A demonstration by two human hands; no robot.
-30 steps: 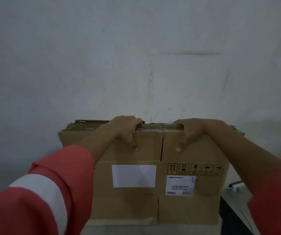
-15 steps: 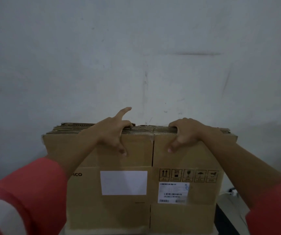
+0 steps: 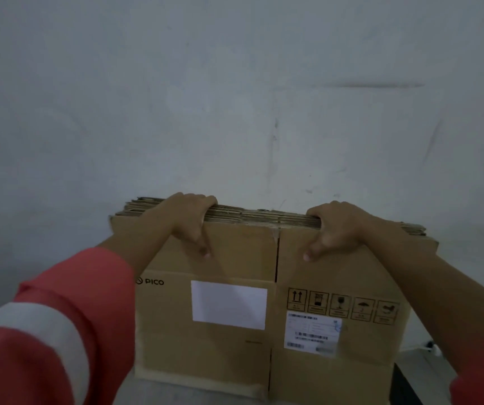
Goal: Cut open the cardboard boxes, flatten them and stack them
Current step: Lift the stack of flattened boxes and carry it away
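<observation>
Behind stood a pale scuffed wall point(image 3: 234, 97); against it the stack of flattened cardboard boxes point(image 3: 264, 317) stood on edge, left hand point(image 3: 189, 219) and right hand point(image 3: 332, 228) each gripping its top edge, thumbs on the front

Pale surface point(image 3: 147, 396) at frame btm, mostly hidden, type unclear. On it: stack of flattened cardboard boxes point(image 3: 234, 358), standing on edge, btm edge meeting surface. Front panel w/ PICO logo, blank white label point(image 3: 229, 304), barcode label point(image 3: 312, 333). Similar pale patch point(image 3: 427, 371) rt of stack; same surface or not, can't tell.
</observation>
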